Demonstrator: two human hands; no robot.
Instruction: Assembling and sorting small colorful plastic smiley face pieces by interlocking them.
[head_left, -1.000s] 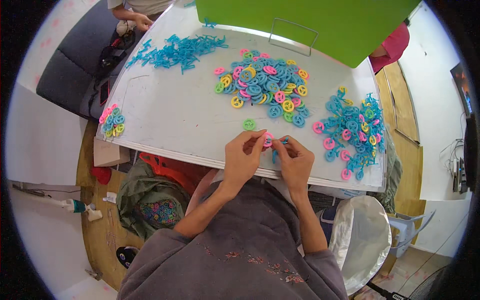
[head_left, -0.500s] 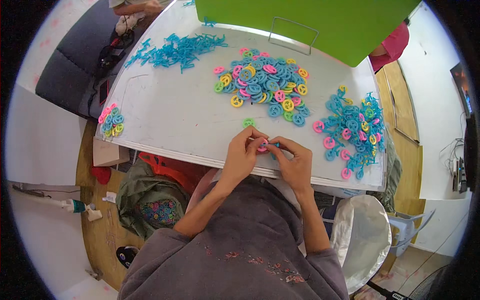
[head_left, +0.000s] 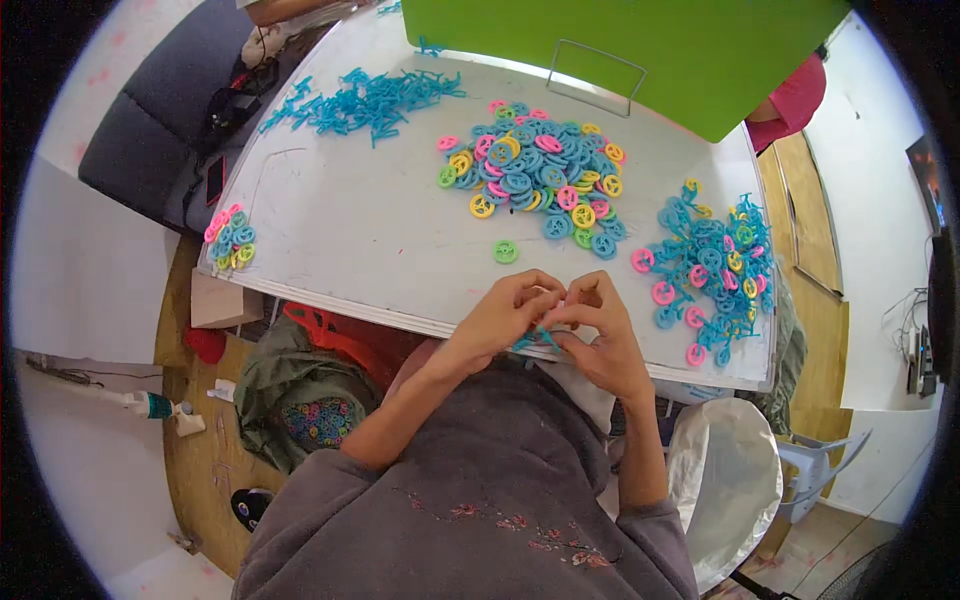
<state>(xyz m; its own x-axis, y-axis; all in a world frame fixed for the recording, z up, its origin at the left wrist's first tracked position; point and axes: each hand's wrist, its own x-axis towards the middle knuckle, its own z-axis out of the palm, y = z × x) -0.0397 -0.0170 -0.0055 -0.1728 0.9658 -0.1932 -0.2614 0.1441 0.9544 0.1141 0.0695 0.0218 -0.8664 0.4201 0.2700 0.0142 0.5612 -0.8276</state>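
So both hands are meeting just over the near edge of the white surface (head_left: 370, 240). The right hand (head_left: 608, 345) has thumb and fingers pinched on a blue plastic piece (head_left: 541, 337) that pokes out below. The left hand (head_left: 500, 318) is right up against it, fingers curled in, but can't tell what they're gripping. There's a bit of pink between the fingertips, mostly hidden. Just past them sits a lone green wheel (head_left: 505, 252). Off right, a heap of wheels on blue stems (head_left: 712, 270); further back, a big wheel pile (head_left: 550, 170), then loose blue sticks (head_left: 372, 102) far left.
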